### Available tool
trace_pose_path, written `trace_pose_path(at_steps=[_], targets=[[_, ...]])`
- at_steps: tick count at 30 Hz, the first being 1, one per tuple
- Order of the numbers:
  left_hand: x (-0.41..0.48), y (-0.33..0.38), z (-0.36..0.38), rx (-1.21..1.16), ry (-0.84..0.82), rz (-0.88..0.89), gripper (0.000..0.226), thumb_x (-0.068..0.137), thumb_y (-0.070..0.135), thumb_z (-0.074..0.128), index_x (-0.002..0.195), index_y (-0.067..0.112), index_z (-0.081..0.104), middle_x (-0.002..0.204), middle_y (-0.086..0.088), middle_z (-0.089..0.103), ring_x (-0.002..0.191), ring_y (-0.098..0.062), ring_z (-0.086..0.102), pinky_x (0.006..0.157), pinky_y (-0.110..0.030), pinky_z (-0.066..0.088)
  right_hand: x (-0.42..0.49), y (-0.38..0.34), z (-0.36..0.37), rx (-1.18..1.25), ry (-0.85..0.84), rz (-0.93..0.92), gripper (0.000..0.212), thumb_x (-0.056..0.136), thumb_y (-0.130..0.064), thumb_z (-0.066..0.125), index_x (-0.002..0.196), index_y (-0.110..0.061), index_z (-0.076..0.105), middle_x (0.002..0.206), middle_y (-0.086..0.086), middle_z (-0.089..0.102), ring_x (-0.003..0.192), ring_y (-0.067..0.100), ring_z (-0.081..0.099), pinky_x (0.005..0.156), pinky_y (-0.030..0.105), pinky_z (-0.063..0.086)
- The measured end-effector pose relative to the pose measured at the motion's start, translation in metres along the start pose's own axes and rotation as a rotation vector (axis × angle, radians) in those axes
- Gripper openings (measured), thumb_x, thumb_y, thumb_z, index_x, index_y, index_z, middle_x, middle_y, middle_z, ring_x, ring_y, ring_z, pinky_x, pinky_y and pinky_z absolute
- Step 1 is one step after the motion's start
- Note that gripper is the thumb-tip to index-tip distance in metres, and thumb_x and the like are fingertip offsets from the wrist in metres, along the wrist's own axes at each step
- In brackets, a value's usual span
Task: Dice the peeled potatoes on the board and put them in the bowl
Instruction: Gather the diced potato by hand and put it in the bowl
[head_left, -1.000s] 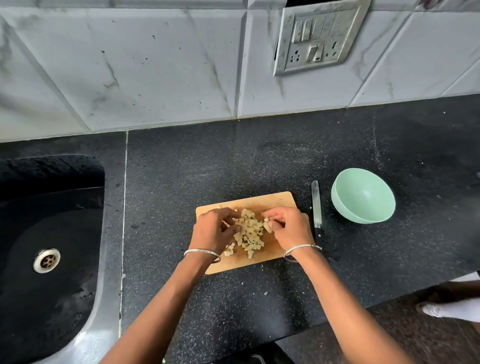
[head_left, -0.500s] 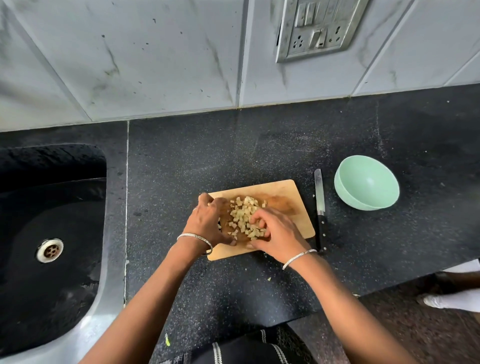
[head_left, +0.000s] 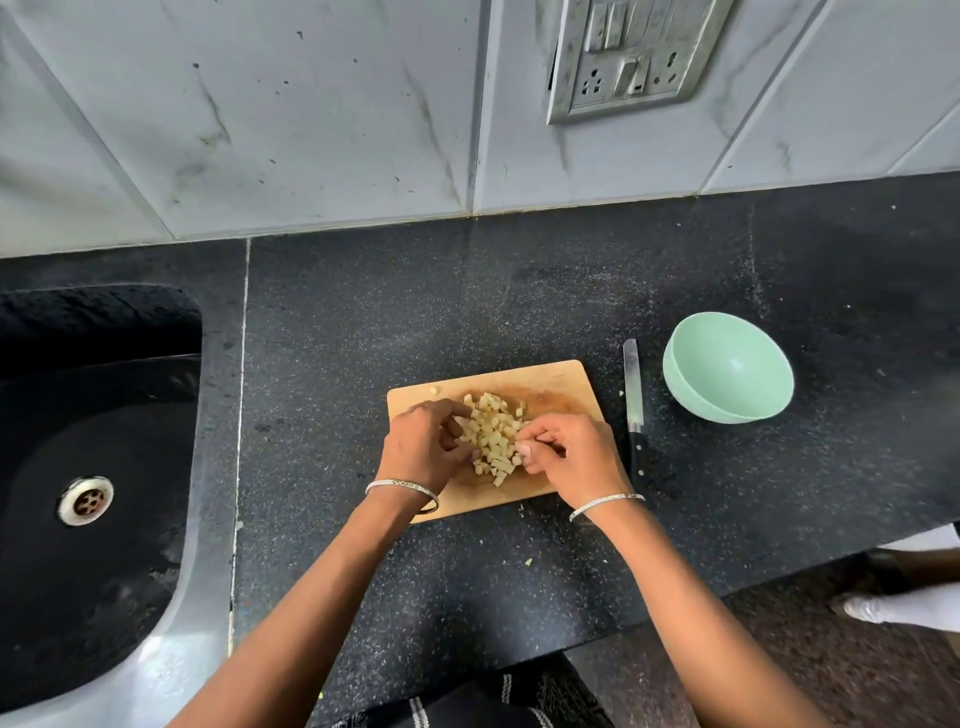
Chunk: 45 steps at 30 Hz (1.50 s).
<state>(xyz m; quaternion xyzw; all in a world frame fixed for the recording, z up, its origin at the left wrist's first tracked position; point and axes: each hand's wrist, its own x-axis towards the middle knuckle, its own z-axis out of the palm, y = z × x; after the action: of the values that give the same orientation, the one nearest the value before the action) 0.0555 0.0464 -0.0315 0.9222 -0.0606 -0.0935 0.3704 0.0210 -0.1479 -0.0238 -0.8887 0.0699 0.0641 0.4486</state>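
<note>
The sink (head_left: 98, 415) is sitting at the far left of the dark counter (head_left: 363, 322). On the wooden board (head_left: 556, 382), the left hand (head_left: 423, 449) is curling its fingers (head_left: 451, 422) narrowly round the left edge of the diced potato (head_left: 493, 434), with pieces caught between fingers and thumb. The pile is lying mid-board, between both hands. The right hand (head_left: 569, 457) is closing in from the right, fingers bent tight and pinching at cubes. The knife (head_left: 631, 384) is lying just beside the board, and the green bowl (head_left: 727, 369) is standing beyond it.

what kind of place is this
Most likely a home kitchen: dark stone counter with a sunken sink, tiled wall with a socket plate, and a cutting board of diced potato.
</note>
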Motion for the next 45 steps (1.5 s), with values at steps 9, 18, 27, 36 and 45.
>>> trace_pose_path(at_steps=[9, 18, 27, 36, 45], targets=[[0.008, -0.005, -0.028, -0.013, -0.019, 0.008, 0.060, 0.061, 0.028, 0.090, 0.114, 0.023, 0.065, 0.087, 0.011, 0.068, 0.069, -0.002, 0.061, 0.063, -0.009, 0.041, 0.009, -0.001, -0.025, -0.035, -0.060, 0.024, 0.039, 0.064, -0.017, 0.090, 0.098, -0.019, 0.070, 0.091, -0.007, 0.071, 0.080, 0.007, 0.069, 0.077, 0.025, 0.058], [0.007, -0.003, -0.023, 0.310, -0.221, 0.000, 0.128, 0.044, 0.046, 0.093, 0.149, 0.016, 0.026, 0.136, -0.007, 0.035, 0.122, -0.025, 0.044, 0.105, -0.031, 0.037, 0.026, -0.014, -0.018, -0.603, -0.258, 0.057, 0.115, 0.042, -0.060, 0.090, 0.133, -0.024, 0.031, 0.124, 0.000, 0.041, 0.113, 0.019, 0.049, 0.095, 0.031, 0.041], [0.015, 0.006, -0.007, 0.314, -0.210, 0.024, 0.103, 0.054, 0.039, 0.090, 0.141, 0.020, 0.038, 0.127, -0.005, 0.040, 0.116, -0.025, 0.049, 0.100, -0.033, 0.040, 0.041, -0.030, 0.005, -0.609, -0.314, -0.027, 0.108, 0.043, -0.044, 0.094, 0.130, -0.025, 0.034, 0.122, 0.001, 0.040, 0.116, 0.024, 0.047, 0.098, 0.038, 0.041], [0.021, 0.019, 0.000, 0.227, -0.205, -0.024, 0.095, 0.051, 0.027, 0.092, 0.133, 0.018, 0.045, 0.122, -0.005, 0.046, 0.114, -0.024, 0.050, 0.097, -0.035, 0.044, 0.046, -0.035, 0.007, -0.600, -0.345, -0.036, 0.100, 0.047, -0.038, 0.093, 0.128, -0.025, 0.037, 0.123, 0.000, 0.045, 0.117, 0.025, 0.048, 0.093, 0.041, 0.046], [0.020, 0.028, -0.001, 0.036, -0.218, -0.103, 0.081, 0.051, 0.019, 0.092, 0.122, 0.016, 0.054, 0.109, 0.000, 0.055, 0.101, -0.019, 0.053, 0.085, -0.025, 0.042, 0.042, -0.030, 0.000, -0.286, -0.253, 0.077, 0.068, 0.058, -0.021, 0.086, 0.119, -0.023, 0.055, 0.112, -0.003, 0.057, 0.103, 0.016, 0.053, 0.079, 0.026, 0.044]])
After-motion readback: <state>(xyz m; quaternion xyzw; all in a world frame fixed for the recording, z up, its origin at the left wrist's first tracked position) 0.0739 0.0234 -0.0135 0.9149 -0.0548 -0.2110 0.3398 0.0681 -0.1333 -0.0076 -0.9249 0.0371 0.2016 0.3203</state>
